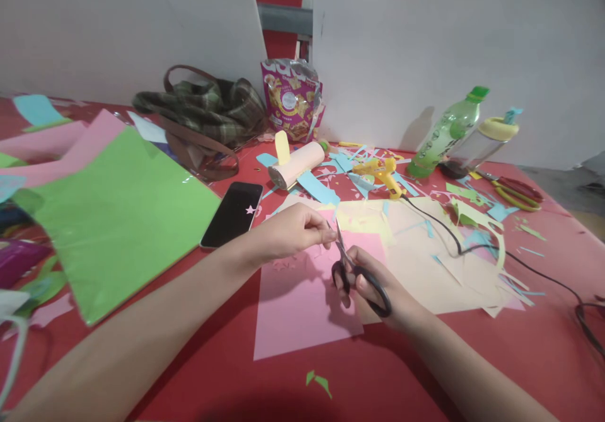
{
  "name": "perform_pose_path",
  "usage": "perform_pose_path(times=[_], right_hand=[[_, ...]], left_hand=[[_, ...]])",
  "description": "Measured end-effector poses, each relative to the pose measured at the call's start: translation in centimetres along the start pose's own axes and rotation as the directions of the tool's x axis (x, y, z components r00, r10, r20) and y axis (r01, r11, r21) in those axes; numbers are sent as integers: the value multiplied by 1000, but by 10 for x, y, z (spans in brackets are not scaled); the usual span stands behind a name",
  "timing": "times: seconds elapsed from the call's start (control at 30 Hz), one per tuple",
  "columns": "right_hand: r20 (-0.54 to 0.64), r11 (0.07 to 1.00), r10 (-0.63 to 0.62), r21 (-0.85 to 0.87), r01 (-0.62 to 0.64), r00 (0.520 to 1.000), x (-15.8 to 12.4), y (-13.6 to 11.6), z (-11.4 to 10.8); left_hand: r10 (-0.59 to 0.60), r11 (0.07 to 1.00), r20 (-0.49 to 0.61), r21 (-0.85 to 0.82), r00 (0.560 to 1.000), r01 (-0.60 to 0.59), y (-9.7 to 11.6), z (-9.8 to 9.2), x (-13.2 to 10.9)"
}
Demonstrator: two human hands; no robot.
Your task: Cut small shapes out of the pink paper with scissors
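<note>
My right hand (pixel 378 286) grips black-handled scissors (pixel 352 268), blades pointing up and away. My left hand (pixel 295 230) is closed in a pinch right at the blade tips, holding something tiny that I cannot make out. Both hands hover over a pink paper sheet (pixel 293 312) lying on the red table (pixel 425 371). Beside it lies a cream sheet (pixel 425 264) with cut edges.
A black phone (pixel 232 214) and a large green sheet (pixel 118 220) lie left. Behind are a plaid bag (pixel 203 110), a snack pouch (pixel 290 97), a paper roll (pixel 295 164), a yellow glue gun (pixel 380 173) with its black cord, two bottles (pixel 447 132), red-handled scissors (pixel 513 192) and several paper scraps.
</note>
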State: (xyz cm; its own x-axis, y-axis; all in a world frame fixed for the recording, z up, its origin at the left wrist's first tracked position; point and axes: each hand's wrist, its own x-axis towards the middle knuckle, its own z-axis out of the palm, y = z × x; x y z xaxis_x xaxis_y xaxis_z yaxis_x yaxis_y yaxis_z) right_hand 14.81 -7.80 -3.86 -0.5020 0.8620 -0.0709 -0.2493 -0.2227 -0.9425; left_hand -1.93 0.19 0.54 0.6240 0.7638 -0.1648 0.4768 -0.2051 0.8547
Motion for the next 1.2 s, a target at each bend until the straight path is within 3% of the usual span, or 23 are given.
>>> perform_pose_path(times=[0.53,1.07,1.2], right_hand=[[-36,996,25,-82,-28,999,0,0,-1],[-19,992,-47,118,49,999,0,4,0],[-23,991,-58,116,61,998,0,5,0]], left_hand=[[13,1000,24,-12,1000,-12,-2,0,0],[-82,975,-64,-213,995,67,0,21,-3],[-47,964,-102,-264,994,18,5,24,-4]])
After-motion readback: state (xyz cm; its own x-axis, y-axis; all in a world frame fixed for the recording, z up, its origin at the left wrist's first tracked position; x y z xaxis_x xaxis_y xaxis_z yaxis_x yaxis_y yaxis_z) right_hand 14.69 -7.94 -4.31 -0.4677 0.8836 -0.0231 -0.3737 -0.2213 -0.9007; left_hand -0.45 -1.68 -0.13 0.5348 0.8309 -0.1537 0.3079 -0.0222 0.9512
